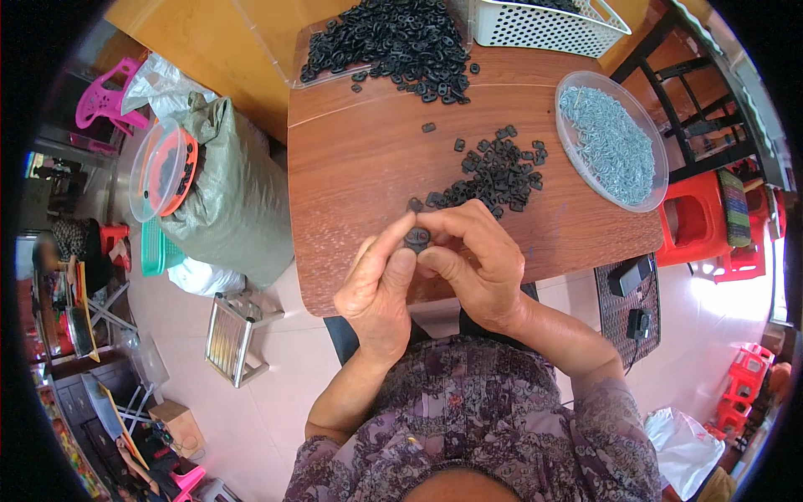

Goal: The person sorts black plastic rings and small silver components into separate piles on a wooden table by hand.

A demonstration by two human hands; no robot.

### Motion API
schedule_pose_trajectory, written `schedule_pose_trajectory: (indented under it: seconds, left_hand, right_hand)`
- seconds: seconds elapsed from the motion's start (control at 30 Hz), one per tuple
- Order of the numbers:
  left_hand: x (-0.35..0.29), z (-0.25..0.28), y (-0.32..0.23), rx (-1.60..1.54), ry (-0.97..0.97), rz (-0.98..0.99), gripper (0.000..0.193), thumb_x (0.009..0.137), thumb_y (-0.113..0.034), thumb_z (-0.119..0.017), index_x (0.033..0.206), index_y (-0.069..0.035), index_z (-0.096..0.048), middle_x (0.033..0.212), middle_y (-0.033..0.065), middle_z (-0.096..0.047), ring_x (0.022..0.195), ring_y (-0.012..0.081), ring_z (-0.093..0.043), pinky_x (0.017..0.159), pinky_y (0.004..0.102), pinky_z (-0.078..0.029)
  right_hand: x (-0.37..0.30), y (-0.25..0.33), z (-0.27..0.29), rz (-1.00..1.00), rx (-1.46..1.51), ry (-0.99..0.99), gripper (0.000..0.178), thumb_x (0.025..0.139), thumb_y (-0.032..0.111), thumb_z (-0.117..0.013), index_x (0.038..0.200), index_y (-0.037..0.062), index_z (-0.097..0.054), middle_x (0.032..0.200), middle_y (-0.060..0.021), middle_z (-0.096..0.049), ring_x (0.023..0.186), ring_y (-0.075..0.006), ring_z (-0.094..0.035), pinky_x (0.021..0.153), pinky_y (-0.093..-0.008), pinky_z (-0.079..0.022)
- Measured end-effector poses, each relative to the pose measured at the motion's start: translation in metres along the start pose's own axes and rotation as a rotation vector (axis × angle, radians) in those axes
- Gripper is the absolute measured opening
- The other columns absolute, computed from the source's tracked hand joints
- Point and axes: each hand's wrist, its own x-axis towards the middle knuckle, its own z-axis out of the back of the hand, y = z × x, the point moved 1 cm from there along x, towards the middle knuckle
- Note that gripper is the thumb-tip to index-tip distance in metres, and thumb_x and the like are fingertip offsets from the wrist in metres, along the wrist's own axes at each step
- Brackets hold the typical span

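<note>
Between my fingertips, over the near edge of the brown wooden table [351,167], is a small black plastic part [416,238] with a rounded face. My left hand [374,289] pinches it from the left with thumb and fingers. From the other side, my right hand [481,263] closes thumb and forefinger on it. Just beyond my fingertips lies a loose pile of small black blocky pieces [499,176]. Farther back, black oval pieces with two holes [389,46] are heaped, spilling from a clear plastic tray [308,77]. What lies inside my curled palms is hidden.
A clear round tub of silvery screws [609,142] sits at the table's right. At the back stands a white perforated basket [535,32]. Left of the table are a bulging grey-green sack [238,201] and a metal-framed stool [238,339]; red stools [693,219] stand on the right.
</note>
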Motion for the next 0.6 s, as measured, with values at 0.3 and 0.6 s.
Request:
schedule_pose_trajectory:
  seconds: [0.3, 0.6]
  left_hand:
    - [-0.002, 0.001, 0.007, 0.065, -0.032, -0.064, 0.029, 0.087, -0.011, -0.063, 0.109, 0.007, -0.061, 0.099, 0.0079, -0.061, 0.088, 0.0127, -0.056, 0.081, 0.0241, -0.044]
    - [-0.007, 0.000, 0.026, 0.060, -0.092, -0.097, 0.021, 0.091, -0.008, -0.058, 0.105, 0.007, -0.059, 0.098, 0.0090, -0.062, 0.084, 0.0116, -0.057, 0.076, 0.0243, -0.047]
  right_hand:
    - [0.001, -0.003, -0.004, 0.185, -0.066, -0.052, 0.028, 0.073, 0.001, -0.068, 0.100, -0.0043, -0.063, 0.080, -0.0111, -0.062, 0.068, -0.0216, -0.054, 0.059, -0.0299, -0.044]
    - [0.000, -0.009, -0.009, 0.221, -0.102, -0.102, 0.026, 0.070, -0.002, -0.065, 0.095, -0.0012, -0.060, 0.081, -0.0134, -0.060, 0.068, -0.0297, -0.055, 0.058, -0.0352, -0.045]
